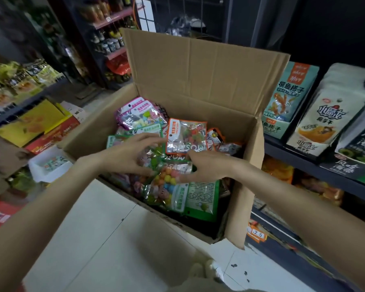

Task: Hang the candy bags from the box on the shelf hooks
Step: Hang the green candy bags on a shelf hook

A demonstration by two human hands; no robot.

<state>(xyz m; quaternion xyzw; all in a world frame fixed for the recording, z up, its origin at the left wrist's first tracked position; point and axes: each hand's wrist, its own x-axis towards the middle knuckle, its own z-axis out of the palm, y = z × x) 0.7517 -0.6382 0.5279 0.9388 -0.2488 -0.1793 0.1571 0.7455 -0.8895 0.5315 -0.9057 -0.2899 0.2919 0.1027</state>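
An open cardboard box [198,81] stands on the floor with several candy bags inside. An orange-edged bag [184,135] lies on top near the middle, a pink-edged bag [135,114] sits at the back left, and green-edged bags [190,197] lie at the front. My left hand [131,154] reaches into the box, fingers curled over the bags at the left, its fingertips near the orange bag. My right hand [207,167] grips the top of a green bag of coloured candy balls [169,180]. No shelf hooks are in view.
Dark shelves [308,163] with tall snack packs [289,98] stand to the right of the box. On the left are lower shelves and yellow and red cartons [42,127]. A white tray [46,165] sits beside the box. Light floor tiles [105,239] lie in front.
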